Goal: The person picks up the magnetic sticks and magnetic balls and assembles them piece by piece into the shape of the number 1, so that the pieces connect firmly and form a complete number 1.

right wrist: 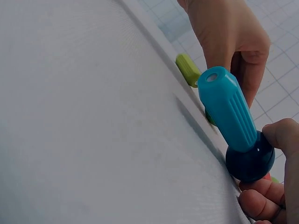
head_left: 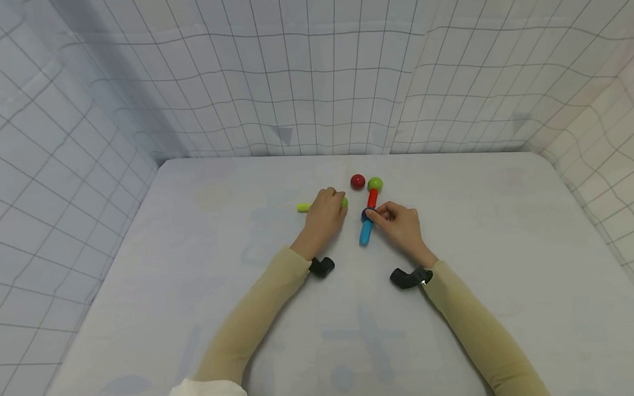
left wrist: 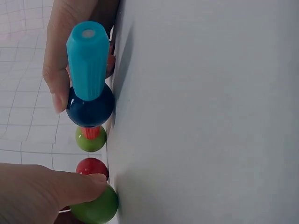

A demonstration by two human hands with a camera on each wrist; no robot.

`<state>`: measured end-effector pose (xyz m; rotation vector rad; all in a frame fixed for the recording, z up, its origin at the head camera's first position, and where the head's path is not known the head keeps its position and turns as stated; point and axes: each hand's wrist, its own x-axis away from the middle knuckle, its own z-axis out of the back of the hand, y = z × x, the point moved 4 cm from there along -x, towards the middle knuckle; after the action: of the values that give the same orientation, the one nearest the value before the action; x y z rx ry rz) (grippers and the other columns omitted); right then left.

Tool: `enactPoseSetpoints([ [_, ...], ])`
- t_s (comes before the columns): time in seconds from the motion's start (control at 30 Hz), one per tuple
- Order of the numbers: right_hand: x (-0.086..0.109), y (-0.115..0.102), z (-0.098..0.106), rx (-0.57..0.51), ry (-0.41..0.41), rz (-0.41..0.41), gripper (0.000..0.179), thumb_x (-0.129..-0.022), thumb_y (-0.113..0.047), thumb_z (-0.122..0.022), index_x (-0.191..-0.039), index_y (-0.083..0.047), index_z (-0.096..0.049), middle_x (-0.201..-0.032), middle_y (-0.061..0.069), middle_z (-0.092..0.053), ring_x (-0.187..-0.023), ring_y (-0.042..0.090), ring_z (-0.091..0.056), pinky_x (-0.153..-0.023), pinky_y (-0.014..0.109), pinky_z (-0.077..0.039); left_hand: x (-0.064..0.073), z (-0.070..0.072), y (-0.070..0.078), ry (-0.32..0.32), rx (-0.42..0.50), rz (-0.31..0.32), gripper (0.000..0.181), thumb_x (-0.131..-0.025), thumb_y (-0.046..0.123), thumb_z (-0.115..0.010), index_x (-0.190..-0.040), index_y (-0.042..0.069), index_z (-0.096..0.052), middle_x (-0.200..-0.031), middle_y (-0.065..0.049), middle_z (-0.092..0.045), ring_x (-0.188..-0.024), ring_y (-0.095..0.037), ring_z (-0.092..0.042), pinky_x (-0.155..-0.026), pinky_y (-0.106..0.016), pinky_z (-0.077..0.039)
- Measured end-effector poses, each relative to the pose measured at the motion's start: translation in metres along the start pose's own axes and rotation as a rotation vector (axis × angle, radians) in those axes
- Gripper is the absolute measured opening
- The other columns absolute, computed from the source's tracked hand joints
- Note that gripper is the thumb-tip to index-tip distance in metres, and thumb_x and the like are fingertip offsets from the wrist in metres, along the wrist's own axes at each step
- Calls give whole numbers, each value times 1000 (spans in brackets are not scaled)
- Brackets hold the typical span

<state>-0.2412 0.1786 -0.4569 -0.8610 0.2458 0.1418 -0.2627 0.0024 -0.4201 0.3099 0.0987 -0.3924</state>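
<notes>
My right hand [head_left: 402, 223] pinches a dark blue ball [right wrist: 252, 161] between thumb and fingers. A light blue ribbed rod [left wrist: 88, 60] sticks out of the near side of that ball. From its far side a red rod [head_left: 372, 198] runs to a light green ball [head_left: 375, 184], all in one line. To the left, my left hand [head_left: 326, 214] holds a green ball [left wrist: 98, 207], its thumb across the top and its other fingers mostly hidden. A yellow-green rod [head_left: 303, 208] shows just left of that hand, on the table.
A loose red ball [head_left: 357, 181] lies on the white table [head_left: 218, 225], just left of the light green ball. Behind and at both sides hang white grid-patterned sheets [head_left: 323, 75]. Black wrist mounts [head_left: 411, 277] sit on both forearms.
</notes>
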Motion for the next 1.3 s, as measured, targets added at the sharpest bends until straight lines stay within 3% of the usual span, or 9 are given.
enactPoseSetpoints([
  [0.23, -1, 0, 0, 8, -6, -5, 31, -86, -40, -68, -81, -9, -68, -65, 0, -57, -61, 17, -44, -61, 32, -27, 13, -1, -3, 10, 134, 10, 33, -91, 12, -64, -120, -1, -56, -106, -15, -61, -95, -25, -55, -83, -33, -46],
  [0.47, -2, -1, 0, -4, 0, -4, 30, -86, -39, -69, -81, -9, -68, -64, 0, -56, -60, 18, -45, -58, 31, -28, 25, -4, -3, 18, 248, -8, 31, -90, 14, -64, -116, 0, -56, -103, -13, -59, -91, -22, -55, -81, -33, -47],
  [0.9, -3, 3, -1, -10, -3, 0, 31, -86, -39, -69, -82, -9, -68, -64, 0, -56, -61, 18, -45, -61, 31, -28, 47, -10, -10, 68, 405, -33, 31, -90, 20, -68, -112, 1, -58, -93, -6, -57, -82, -15, -52, -73, -26, -45],
  [1.3, -2, 5, -1, -17, -6, -16, 31, -86, -39, -69, -83, -8, -68, -65, 1, -57, -59, 18, -45, -57, 31, -29, 63, -15, -14, 157, 721, -47, 28, -80, 13, -77, -101, 4, -62, -97, -5, -63, -81, -12, -60, -73, -21, -49],
])
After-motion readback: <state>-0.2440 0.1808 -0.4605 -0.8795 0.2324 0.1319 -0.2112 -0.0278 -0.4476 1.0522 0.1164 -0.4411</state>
